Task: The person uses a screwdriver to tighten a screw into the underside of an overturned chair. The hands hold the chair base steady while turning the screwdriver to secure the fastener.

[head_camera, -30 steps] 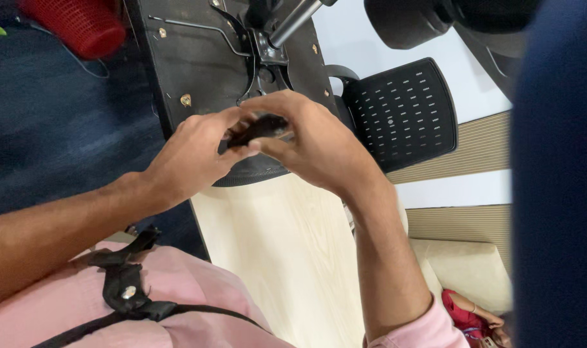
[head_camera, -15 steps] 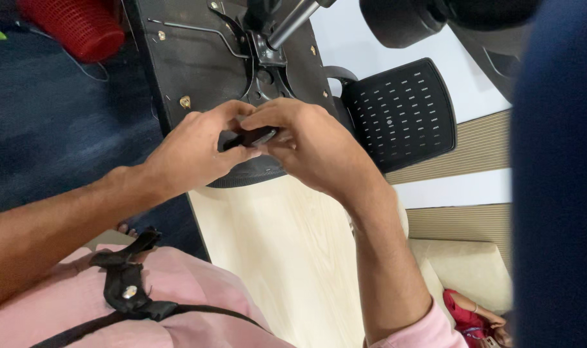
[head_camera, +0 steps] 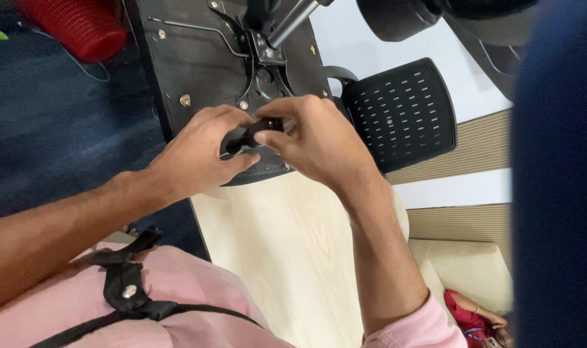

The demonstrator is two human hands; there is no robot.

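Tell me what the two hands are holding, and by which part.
Both hands pinch one small black part: the left hand grips its left end, the right hand its right end, above the upturned black chair seat. What the part is cannot be told.

One view only, from the head camera, looking steeply down and forward over the wearer's own chest. It sits close: the forearms enter from 8 o'clock and 5 o'clock, and the left hand (head_camera: 196,154) and right hand (head_camera: 319,142) meet just above centre. Beyond them, towards 12 o'clock, the upturned chair seat (head_camera: 190,58) fills the top. The pale wooden table (head_camera: 287,258) runs down towards 6 o'clock. A dark blue blur blocks the 3 o'clock edge.
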